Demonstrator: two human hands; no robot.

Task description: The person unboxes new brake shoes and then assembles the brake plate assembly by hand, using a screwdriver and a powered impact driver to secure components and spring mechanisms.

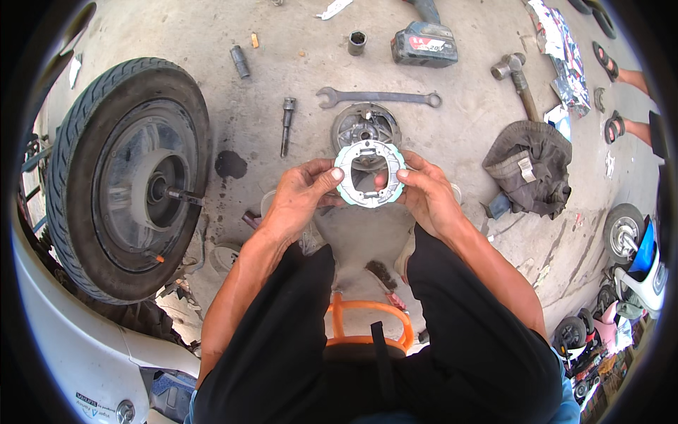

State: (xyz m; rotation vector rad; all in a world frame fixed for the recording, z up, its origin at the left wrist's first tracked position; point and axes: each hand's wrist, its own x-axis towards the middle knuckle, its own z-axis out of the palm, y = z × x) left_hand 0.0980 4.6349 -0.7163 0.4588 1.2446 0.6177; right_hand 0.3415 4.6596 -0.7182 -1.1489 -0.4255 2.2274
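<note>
Between my two hands is a ring-shaped pair of drum brake shoes (349,185), silver with greenish edges. My left hand (305,189) grips its left side, thumb on the upper face. On the opposite side my right hand (431,189) pinches the ring the same way, and one fingertip shows through its open middle. The ring is held above the floor, partly covering a round, dirty brake backing plate (381,127) just beyond it. Farther off lies a combination wrench (381,99). A socket on an extension bar (287,128) rests left of the plate.
A wheel with its tyre (78,212) stands at the left, above a white scooter panel (70,332). Sockets (357,43) and a cordless power tool (425,44) lie at the far side. At the right are a hammer (522,85), dark cloth (530,166) and another person's feet (616,127).
</note>
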